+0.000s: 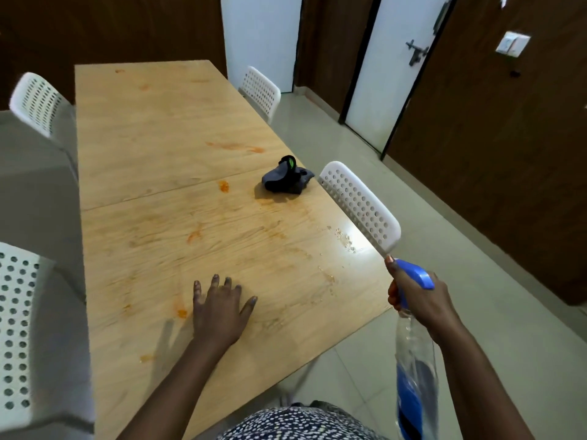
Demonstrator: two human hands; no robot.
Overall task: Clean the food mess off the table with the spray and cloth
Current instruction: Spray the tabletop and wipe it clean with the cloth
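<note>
place: dining room | cues: wooden table point(165, 128), white perforated chairs point(362, 204), tiled floor point(476, 281)

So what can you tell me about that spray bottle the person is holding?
The spray bottle has a blue trigger head above a clear plastic body with a blue label low down; whether it holds liquid cannot be told. The right hand grips its neck, fingers curled round the trigger area. It hangs in the air beyond the table's near right corner, over the floor, tilted with the nozzle aimed toward the tabletop. Only the hand touches it. Droplets glisten on the wood by that edge.
</note>
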